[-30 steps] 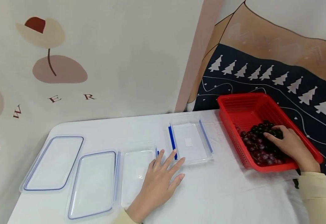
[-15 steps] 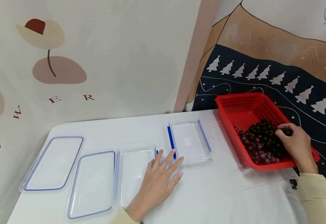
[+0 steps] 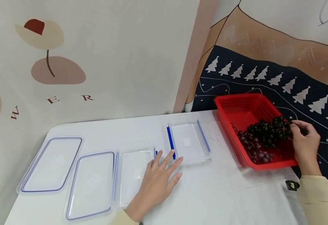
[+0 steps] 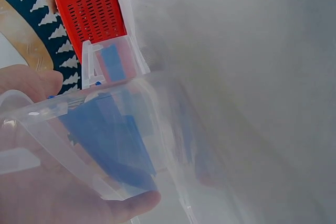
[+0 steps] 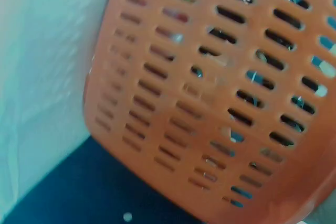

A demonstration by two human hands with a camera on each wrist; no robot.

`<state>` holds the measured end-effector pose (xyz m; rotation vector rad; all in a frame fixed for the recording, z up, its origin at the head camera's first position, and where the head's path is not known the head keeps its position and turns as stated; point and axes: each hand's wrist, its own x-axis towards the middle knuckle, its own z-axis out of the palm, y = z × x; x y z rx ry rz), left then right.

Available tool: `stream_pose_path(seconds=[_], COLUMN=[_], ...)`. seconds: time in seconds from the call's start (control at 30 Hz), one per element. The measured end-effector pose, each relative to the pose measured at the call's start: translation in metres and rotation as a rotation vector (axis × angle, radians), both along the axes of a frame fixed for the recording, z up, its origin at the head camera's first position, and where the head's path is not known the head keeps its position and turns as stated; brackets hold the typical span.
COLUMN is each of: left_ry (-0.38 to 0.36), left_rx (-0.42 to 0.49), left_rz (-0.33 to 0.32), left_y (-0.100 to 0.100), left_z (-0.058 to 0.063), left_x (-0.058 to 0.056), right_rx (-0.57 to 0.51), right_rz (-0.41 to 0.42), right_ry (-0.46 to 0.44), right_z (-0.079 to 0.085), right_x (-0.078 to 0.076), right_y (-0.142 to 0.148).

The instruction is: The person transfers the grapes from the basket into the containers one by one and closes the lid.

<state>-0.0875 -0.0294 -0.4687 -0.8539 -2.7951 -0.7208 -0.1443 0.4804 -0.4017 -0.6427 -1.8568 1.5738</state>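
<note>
My right hand (image 3: 307,147) pinches the upper end of a bunch of black grapes (image 3: 273,131) at the right side of a red perforated basket (image 3: 232,139). The bunch slants up toward the fingers, its lower part among the basket's fruit. Purple-red grapes (image 3: 249,142) lie on the basket floor beside it. My left hand (image 3: 159,184), fingers spread and nearly straight, lies over the right side of a clear container (image 3: 133,162) with a blue-edged side flap. In the right wrist view only the slotted basket wall (image 5: 173,103) shows, the hand hidden.
Another clear container (image 3: 192,137) with blue side flaps stands between my left hand and the basket. Two clear lids with blue seals, a far-left lid (image 3: 51,162) and a nearer lid (image 3: 92,184), lie on the white table. A small black object (image 3: 292,185) is beside my right sleeve.
My right hand has moved right and drawn the black grapes up toward the basket's right rim, apart from the purple-red ones. My left hand stays in place.
</note>
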Motion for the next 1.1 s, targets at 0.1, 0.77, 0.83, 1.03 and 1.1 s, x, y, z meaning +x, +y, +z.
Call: stream_pose_path(seconds=[0.1, 0.77, 0.83, 1.03, 1.1], left_ry=[-0.002, 0.011, 0.011, 0.003, 0.002], left_rx=[0.0, -0.021, -0.026, -0.035, -0.038], left_rz=[0.0, -0.003, -0.001, 0.004, 0.005], left_y=[0.0, -0.001, -0.002, -0.003, -0.003], left_z=[0.001, 0.002, 0.002, 0.003, 0.003], left_x=[0.0, -0.001, 0.0, 0.002, 0.002], right_rx=[-0.218, -0.394, -0.369, -0.273, -0.251], right_rz=[0.04, 0.191, 0.207, 0.261, 0.285], right_ry=[0.089, 0.308, 0.289, 0.21, 0.184], right_z=[0.004, 0.031, 0.032, 0.032, 0.032], right_x=[0.002, -0.007, -0.007, -0.008, -0.008], right_y=[-0.004, -0.065, -0.074, -0.101, -0.109])
